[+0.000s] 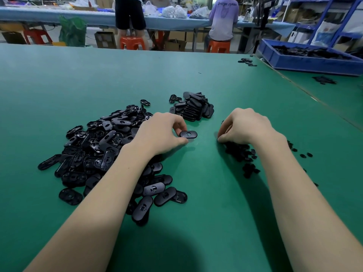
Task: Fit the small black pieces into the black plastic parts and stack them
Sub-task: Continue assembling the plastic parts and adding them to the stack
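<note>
Green table point(196, 79) fills most of the view, with a second green surface butted against it on the right carrying a blue bin point(306, 61) full of black parts. Big loose heap of black plastic parts point(102, 146) sits left of centre, oval shells lying at all angles, some face up, some showing the hollow underside; the left forearm crosses over its near edge. Beyond the hands, a stacked pile point(193, 108) of the same ovals lies in overlapping rows, a few strays just beside it on the left. Left hand point(163, 132) is curled, thumb and fingertips pinching one oval part point(188, 134) by its left end, held flat just above the table, hole side up, between the heap and the right hand. Right hand point(243, 126) is knuckles-up, fingers curled down into the scatter of small black pieces point(243, 154); fingertips are bunched at the table but hidden, so cannot tell whether they pinch a piece. A few small pieces lie loose to the right of that wrist.
</note>
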